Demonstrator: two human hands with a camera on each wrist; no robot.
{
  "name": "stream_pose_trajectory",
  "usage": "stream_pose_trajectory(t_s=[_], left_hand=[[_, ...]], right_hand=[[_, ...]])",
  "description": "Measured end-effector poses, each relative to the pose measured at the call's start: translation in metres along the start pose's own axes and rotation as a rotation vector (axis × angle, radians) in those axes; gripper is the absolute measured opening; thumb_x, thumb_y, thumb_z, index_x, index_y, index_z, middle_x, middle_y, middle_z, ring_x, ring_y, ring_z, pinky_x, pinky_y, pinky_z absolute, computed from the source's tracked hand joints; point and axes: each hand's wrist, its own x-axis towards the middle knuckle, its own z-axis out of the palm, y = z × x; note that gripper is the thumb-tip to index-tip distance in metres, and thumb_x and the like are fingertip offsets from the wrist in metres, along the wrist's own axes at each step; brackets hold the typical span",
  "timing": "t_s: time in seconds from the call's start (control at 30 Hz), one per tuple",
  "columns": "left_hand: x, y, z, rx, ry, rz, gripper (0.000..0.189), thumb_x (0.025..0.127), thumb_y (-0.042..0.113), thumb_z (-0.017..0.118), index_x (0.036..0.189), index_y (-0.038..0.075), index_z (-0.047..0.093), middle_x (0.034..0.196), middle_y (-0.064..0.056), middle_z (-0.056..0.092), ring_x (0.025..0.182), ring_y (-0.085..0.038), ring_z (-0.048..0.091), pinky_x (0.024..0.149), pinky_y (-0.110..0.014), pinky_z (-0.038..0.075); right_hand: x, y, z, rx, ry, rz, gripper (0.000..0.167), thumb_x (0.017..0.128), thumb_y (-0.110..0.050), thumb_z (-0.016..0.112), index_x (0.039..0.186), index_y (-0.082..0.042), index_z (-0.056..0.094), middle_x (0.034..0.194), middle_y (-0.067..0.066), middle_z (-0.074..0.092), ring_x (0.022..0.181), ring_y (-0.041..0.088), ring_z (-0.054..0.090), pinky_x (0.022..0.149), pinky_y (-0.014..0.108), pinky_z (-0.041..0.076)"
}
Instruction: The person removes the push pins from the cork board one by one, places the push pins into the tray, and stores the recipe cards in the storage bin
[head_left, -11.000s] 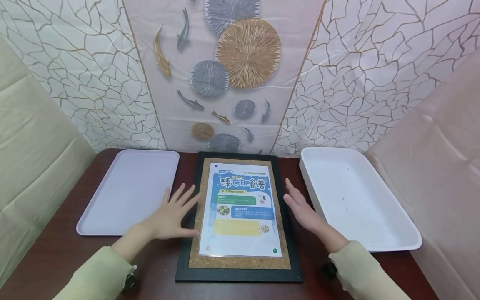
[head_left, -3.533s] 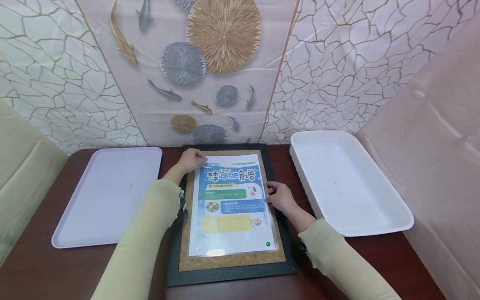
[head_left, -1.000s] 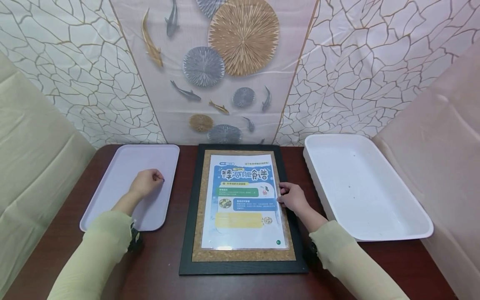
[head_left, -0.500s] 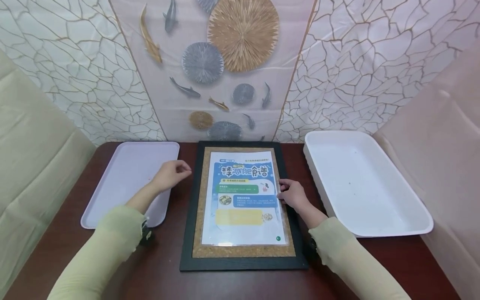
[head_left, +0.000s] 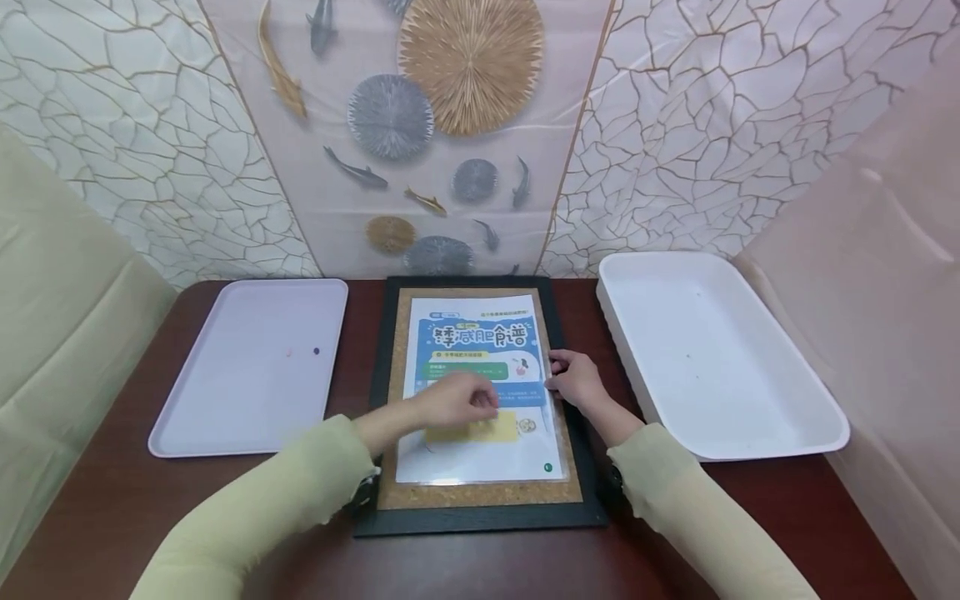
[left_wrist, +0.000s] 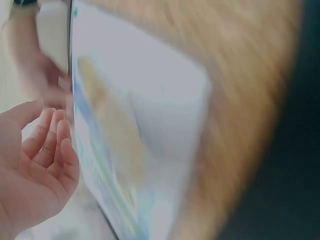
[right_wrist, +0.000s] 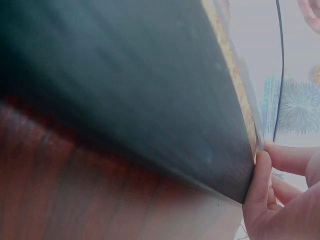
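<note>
A laminated sheet (head_left: 480, 467) with blue, green and yellow print lies on a black-framed corkboard (head_left: 420, 497). A green round pin (head_left: 548, 467) sits at its lower right corner. My left hand (head_left: 459, 397) hovers over the yellow block, fingers loosely bent; in the left wrist view nothing shows between thumb and fingers. My right hand (head_left: 576, 382) pinches the sheet's right edge, with thumb and finger meeting there in the right wrist view. A dark purple pin (head_left: 317, 351) and a pale pink pin (head_left: 288, 354) lie on the lilac tray (head_left: 240, 392).
A deep white tub (head_left: 735, 367) stands to the right of the board. All of it rests on a dark red-brown table (head_left: 480, 562). A patterned cloth backdrop (head_left: 262, 242) rises behind, and pale cloth walls close both sides.
The purple and pink pins have gone from the sheet's left corners to the tray. My left hand has swung right from the tray to above the sheet. My right hand now holds its edge.
</note>
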Motion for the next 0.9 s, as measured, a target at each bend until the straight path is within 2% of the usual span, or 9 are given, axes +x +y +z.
stream_pose_trajectory(t_s=[0.17,0.23,0.4,0.53,0.67,0.9], left_hand=[[0.013,0.017,0.029,0.054,-0.081,0.059,0.01,0.087,0.016,0.063,0.094,0.009,0.068,0.082,0.001,0.067,0.071,-0.002,0.056,0.069,-0.015,0.045],[0.018,0.021,0.04,0.072,-0.095,0.084,0.01,0.087,0.015,0.063,0.092,0.009,0.069,0.081,0.001,0.067,0.07,0.001,0.055,0.068,-0.013,0.044],[0.026,0.03,0.058,0.1,-0.115,0.099,0.007,0.087,0.015,0.064,0.089,0.011,0.068,0.073,0.006,0.062,0.063,0.002,0.05,0.062,-0.012,0.04],[0.029,0.037,0.066,0.231,-0.103,0.12,0.005,0.086,0.017,0.064,0.083,0.015,0.067,0.065,0.009,0.056,0.059,0.001,0.047,0.057,-0.011,0.036],[0.03,0.041,0.073,0.34,-0.105,0.141,0.01,0.086,0.018,0.063,0.076,0.018,0.064,0.059,0.009,0.05,0.057,-0.001,0.046,0.053,-0.012,0.033],[0.03,0.045,0.074,0.335,-0.134,0.122,0.014,0.087,0.016,0.061,0.073,0.017,0.061,0.058,0.008,0.048,0.055,-0.002,0.045,0.052,-0.012,0.031]], right_hand=[[0.001,-0.001,0.002,0.004,-0.001,-0.006,0.053,0.087,0.001,0.059,0.137,-0.003,0.044,0.108,0.015,0.053,0.094,0.025,0.055,0.072,0.027,0.053],[0.0,-0.001,0.003,0.002,0.002,-0.009,0.052,0.087,0.002,0.059,0.137,-0.001,0.044,0.106,0.015,0.053,0.092,0.025,0.055,0.07,0.026,0.053],[0.0,-0.002,0.002,0.001,0.013,-0.02,0.052,0.086,0.002,0.059,0.136,0.0,0.044,0.106,0.017,0.053,0.093,0.025,0.055,0.071,0.028,0.054],[-0.001,-0.003,0.001,0.0,0.014,-0.027,0.052,0.087,0.002,0.059,0.137,0.0,0.044,0.107,0.018,0.053,0.095,0.026,0.055,0.074,0.03,0.054],[0.0,-0.003,0.001,0.0,0.014,-0.032,0.052,0.086,0.002,0.059,0.137,0.0,0.044,0.107,0.017,0.053,0.095,0.026,0.054,0.071,0.028,0.054],[0.0,0.0,-0.001,-0.005,0.015,-0.036,0.053,0.086,0.003,0.059,0.136,0.001,0.044,0.105,0.017,0.053,0.091,0.025,0.054,0.066,0.025,0.052]])
